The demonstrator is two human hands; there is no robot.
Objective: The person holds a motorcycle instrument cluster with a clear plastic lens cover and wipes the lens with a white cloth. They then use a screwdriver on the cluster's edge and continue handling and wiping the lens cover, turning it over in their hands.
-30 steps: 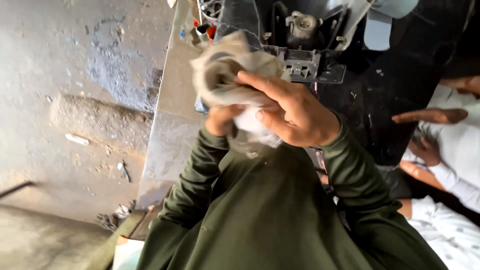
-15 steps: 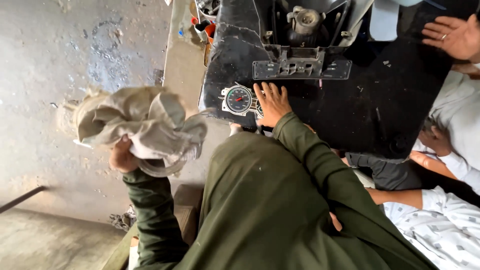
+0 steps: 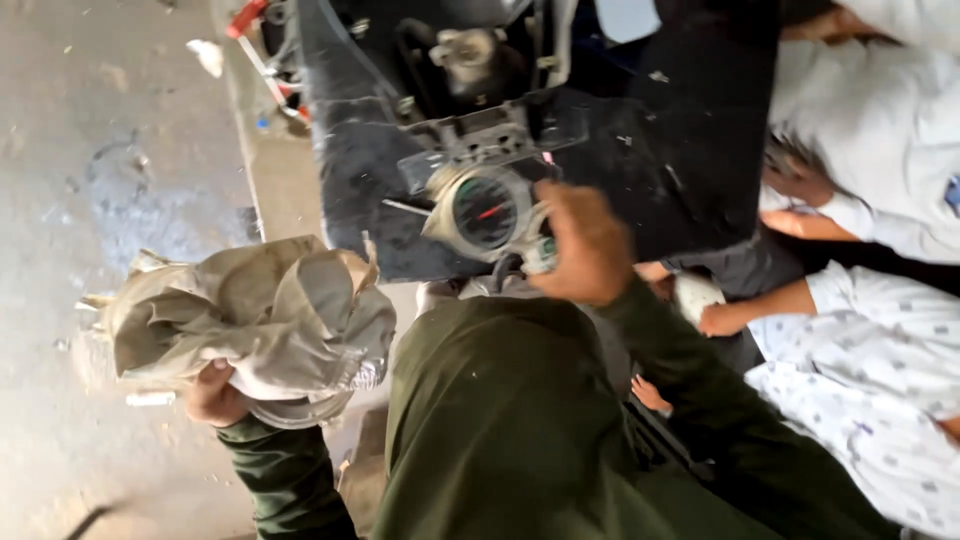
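Note:
My left hand (image 3: 212,393) is out to the left, closed around a crumpled, dirty beige rag (image 3: 255,315) held over the concrete floor. My right hand (image 3: 585,243) reaches forward and grips the right edge of a round gauge (image 3: 487,212) with a dark dial and a red needle. The gauge sits on the black front of a motorcycle-like machine (image 3: 360,150). Both my arms wear dark green sleeves.
Other people in white patterned clothing crowd the right side, one with a hand (image 3: 720,318) close to my right forearm. Engine parts and cables (image 3: 465,55) lie above the gauge. Stained concrete floor (image 3: 90,150) spreads to the left, beside a pale raised kerb (image 3: 270,190).
My left hand carried the rag away from the machine out to the left. My right hand let go of the rag and closed on the gauge. The view shifted closer.

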